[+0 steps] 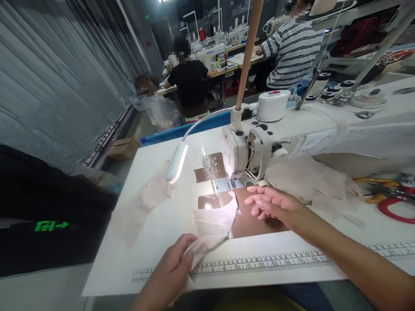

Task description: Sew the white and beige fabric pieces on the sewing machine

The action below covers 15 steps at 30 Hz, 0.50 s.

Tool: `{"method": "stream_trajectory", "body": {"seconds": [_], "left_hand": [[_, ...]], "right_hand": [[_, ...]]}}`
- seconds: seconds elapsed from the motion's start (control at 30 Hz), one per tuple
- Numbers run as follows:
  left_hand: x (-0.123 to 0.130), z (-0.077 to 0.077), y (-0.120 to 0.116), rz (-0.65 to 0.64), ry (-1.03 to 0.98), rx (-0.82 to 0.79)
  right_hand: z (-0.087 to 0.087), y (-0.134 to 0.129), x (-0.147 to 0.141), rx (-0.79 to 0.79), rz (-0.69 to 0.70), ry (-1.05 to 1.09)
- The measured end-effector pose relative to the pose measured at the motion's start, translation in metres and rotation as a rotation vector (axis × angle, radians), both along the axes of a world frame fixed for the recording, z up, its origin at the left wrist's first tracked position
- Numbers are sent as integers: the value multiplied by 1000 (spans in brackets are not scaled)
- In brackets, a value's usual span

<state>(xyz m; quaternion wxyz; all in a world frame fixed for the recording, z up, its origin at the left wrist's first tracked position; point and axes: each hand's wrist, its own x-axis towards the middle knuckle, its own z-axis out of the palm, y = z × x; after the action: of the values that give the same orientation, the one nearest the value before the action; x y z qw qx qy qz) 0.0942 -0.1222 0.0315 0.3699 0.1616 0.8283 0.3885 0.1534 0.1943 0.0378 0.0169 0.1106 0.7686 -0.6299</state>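
A pale pink fabric piece (215, 220) stretches from the front of the sewing machine toward the table's near edge. My left hand (177, 263) is closed on its lower end, thumb on top. Beside the fabric's right edge, my right hand (264, 203) hovers over the brown plate (249, 216), fingers loosely apart and holding nothing. Just beyond my right fingertips is the needle area of the white sewing machine (236, 149). A lit lamp (177, 163) on a bendy neck shines on the metal needle plate (222, 185).
More pale fabric lies on the table at left (154, 194) and under the machine arm (311, 177). Red-handled scissors (394, 209) are at the right. A printed ruler (240, 267) runs along the front edge. Two people sit at machines beyond.
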Motion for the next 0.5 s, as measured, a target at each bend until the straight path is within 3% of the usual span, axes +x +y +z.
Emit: {"method": "stream_trajectory", "body": {"seconds": [0.13, 0.23, 0.4, 0.5], "left_hand": [[-2, -6, -5, -3, 7, -109], [3, -12, -10, -65, 59, -87], [18, -23, -4, -270, 389, 111], [25, -16, 13, -420, 425, 84]], "right_hand": [[-10, -9, 2, 274, 97, 44], [-16, -11, 4, 533, 152, 181], [-26, -13, -1, 837, 280, 364], [-30, -17, -4, 944, 322, 410]]}}
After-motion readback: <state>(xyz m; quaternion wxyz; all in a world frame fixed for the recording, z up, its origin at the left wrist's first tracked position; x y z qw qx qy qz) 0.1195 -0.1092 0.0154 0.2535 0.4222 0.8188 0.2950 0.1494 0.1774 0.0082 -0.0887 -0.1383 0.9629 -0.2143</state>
